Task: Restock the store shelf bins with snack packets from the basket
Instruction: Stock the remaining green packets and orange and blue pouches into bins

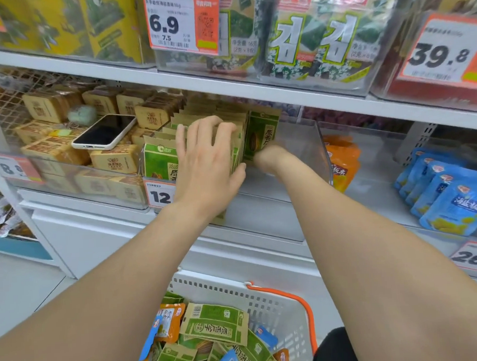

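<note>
A row of green and tan snack packets (158, 161) stands upright in a clear shelf bin (317, 147) on the middle shelf. My left hand (208, 160) lies over the tops of the packets, fingers curled over their upper edges and thumb against the side of the stack. My right hand (269, 156) is inside the bin at the right end of the row, holding the last green packet (261, 131); its fingers are hidden behind the wrist. Below, a white basket (270, 304) with an orange handle holds several green, orange and blue packets.
A phone (104, 132) lies on tan biscuit packs in the bin to the left. Orange packets (342, 160) and blue packets (450, 198) fill the bins to the right. The upper shelf carries seaweed packs and price tags. The right half of the green packets' bin is bare.
</note>
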### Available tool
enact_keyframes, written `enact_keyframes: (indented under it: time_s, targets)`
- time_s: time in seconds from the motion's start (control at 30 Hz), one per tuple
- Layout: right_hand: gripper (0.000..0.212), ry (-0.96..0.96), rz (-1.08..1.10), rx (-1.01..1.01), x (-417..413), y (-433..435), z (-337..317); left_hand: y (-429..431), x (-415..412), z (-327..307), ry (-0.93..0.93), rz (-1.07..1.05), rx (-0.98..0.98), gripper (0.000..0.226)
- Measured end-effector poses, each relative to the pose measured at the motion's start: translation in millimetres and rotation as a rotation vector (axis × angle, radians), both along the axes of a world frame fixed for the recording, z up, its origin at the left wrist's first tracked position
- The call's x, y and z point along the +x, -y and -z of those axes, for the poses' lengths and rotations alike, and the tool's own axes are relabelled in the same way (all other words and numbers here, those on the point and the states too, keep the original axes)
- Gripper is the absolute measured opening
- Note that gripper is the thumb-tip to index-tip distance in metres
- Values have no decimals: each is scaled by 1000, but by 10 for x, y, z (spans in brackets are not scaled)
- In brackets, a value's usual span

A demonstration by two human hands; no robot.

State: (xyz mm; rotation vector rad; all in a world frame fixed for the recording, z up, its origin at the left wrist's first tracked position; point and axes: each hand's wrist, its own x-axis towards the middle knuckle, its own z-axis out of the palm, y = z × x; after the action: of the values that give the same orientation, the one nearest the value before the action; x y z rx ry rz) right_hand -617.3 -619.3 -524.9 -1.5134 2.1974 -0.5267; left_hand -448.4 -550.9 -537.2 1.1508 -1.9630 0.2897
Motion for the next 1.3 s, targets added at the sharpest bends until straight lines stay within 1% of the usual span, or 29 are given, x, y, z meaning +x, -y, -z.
enact_keyframes:
  time_s: [0.07, 0.13, 0.17, 0.2, 0.27, 0.3, 0.37, 0.43, 0.47, 0.5, 0.57, 0.63, 0.67, 0.73, 0.77, 0.87, 0.9, 0.97, 1.1, 1.23, 1.3]
  targets:
    - [35, -19, 13, -103, 37, -140, -53, -73, 74, -57, -48, 71, -60, 43]
    - [31, -83, 23, -290, 103, -355, -108, -162, 157, -112, -50, 76, -105, 23]
    - [29, -132, 17, -392, 144, -482, -132, -211, 200, -137, -47, 76, -76, 16]
    - [29, -184, 0, -491, 187, -613, -158, -263, 244, -157, -47, 73, 3, 14]
    - [23, -274, -73, -646, 275, -841, -205, -325, 350, -131, -29, 61, 268, 20]
    - [19, -293, -149, -683, 324, -944, -222, -345, 419, -100, 21, 63, 401, 23]
    - [15, -349, -380, -677, 424, -1124, -198, -373, 574, -24, 202, 124, 631, 25]
    - [13, -433, -603, -576, 532, -1276, -113, -423, 696, 43, 393, 187, 844, 16]
    - [13, -462, -685, -500, 593, -1331, -50, -433, 745, 82, 458, 193, 948, 15]
    - [12, -473, -755, -410, 656, -1385, 27, -441, 786, 128, 506, 184, 1054, 19]
    - [13, -514, -855, -151, 767, -1440, 231, -456, 821, 203, 618, 140, 1224, 26]
    - [15, -585, -943, 128, 858, -1473, 481, -470, 817, 265, 725, 86, 1307, 30]
    - [20, -624, -978, 233, 892, -1482, 620, -485, 807, 290, 764, 64, 1322, 31]
    - [32, -715, -1024, 365, 942, -1501, 901, -488, 764, 317, 807, 56, 1308, 33]
    - [33, -758, -1048, 415, 971, -1518, 1037, -479, 737, 330, 809, 67, 1294, 33]
    - [17, -833, -1127, 501, 1059, -1571, 1402, -428, 655, 349, 787, 108, 1280, 33]
    - [18, -844, -1143, 512, 1079, -1572, 1528, -404, 622, 353, 785, 120, 1281, 33]
    - [31, -846, -1170, 536, 1115, -1574, 1731, -344, 557, 373, 798, 133, 1277, 35]
    - [55, -719, -1105, 572, 1193, -1504, 2012, -223, 447, 421, 841, 151, 1243, 37]
    - [62, -644, -1028, 642, 1222, -1416, 2216, -151, 372, 440, 869, 188, 1258, 39]
    - [72, -612, -981, 678, 1213, -1409, 2330, -117, 358, 451, 849, 208, 1301, 42]
